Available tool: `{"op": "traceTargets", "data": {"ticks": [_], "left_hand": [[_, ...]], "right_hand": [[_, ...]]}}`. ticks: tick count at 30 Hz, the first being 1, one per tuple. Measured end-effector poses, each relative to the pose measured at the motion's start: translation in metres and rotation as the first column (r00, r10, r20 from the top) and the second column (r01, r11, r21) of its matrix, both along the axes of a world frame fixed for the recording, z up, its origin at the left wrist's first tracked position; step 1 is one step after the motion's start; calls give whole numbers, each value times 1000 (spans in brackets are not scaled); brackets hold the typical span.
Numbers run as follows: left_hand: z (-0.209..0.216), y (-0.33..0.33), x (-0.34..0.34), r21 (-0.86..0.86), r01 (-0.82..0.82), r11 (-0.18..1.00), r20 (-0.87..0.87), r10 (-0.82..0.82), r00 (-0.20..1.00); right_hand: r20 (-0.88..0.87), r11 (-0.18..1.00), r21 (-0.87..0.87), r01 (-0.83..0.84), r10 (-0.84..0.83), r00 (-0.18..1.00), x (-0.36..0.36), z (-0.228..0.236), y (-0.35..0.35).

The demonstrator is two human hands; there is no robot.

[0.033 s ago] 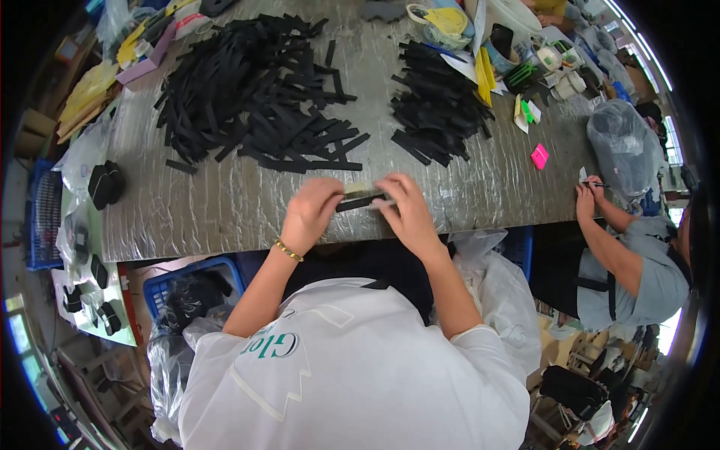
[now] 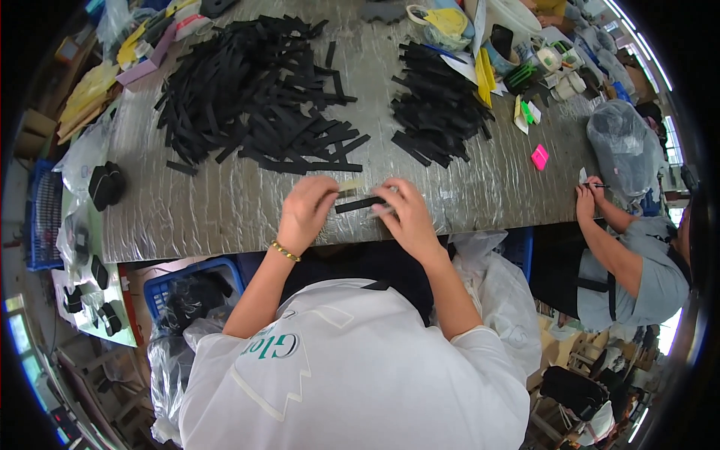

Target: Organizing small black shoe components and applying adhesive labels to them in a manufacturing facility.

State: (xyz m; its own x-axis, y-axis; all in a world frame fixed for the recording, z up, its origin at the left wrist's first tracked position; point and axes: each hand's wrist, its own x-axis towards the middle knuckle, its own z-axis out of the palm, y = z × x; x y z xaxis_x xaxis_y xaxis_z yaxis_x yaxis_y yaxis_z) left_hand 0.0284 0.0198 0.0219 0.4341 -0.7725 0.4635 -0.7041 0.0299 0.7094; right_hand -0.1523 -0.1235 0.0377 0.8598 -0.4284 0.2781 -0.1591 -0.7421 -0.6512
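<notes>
My left hand (image 2: 307, 208) is closed, thumb and fingers pinching a pale yellowish strip (image 2: 351, 184) whose free end points right. The strip is blurred, so its kind is unclear. Just below it a short black strap piece (image 2: 357, 205) slants over the table (image 2: 225, 214), its right end in the pinch of my right hand (image 2: 409, 217), whose fingertips are smeared a little. A big heap of black strap pieces (image 2: 240, 90) lies beyond my left hand. Past my right hand is a smaller, flatter heap of black strap pieces (image 2: 442, 112).
At the far right of the table stand a cup (image 2: 501, 56), a yellow strip (image 2: 485, 75) and other clutter. A pink pad (image 2: 539, 157) lies nearer. A co-worker (image 2: 630, 262) writes at the right edge. Blue crates (image 2: 154, 289) and plastic bags (image 2: 510, 300) flank me below the table.
My left hand has shifted slightly left and the pale strip has lifted off the black strap piece, leaving a gap between them. My right hand has barely moved.
</notes>
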Motion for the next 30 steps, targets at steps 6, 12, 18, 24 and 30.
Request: {"op": "traceTargets", "data": {"ticks": [6, 12, 18, 24, 30], "left_hand": [[7, 14, 22, -41, -141, 989, -55, 138, 989], [8, 17, 20, -48, -214, 976, -86, 210, 974], [9, 15, 15, -6, -163, 987, -45, 162, 986], [-3, 6, 0, 141, 97, 985, -17, -96, 995], [-11, -5, -6, 106, 167, 980, -6, -168, 986]], "right_hand": [[-50, 915, -334, 225, -255, 966, -14, -16, -38], [53, 984, -146, 106, -99, 994, 33, -15, -36], [-10, 998, 56, 31, -30, 999, 52, -24, -28], [-96, 983, 185, -11, 29, 995, 19, -17, -19], [-92, 981, 174, 86, -71, 993, 12, -17, -7]]}}
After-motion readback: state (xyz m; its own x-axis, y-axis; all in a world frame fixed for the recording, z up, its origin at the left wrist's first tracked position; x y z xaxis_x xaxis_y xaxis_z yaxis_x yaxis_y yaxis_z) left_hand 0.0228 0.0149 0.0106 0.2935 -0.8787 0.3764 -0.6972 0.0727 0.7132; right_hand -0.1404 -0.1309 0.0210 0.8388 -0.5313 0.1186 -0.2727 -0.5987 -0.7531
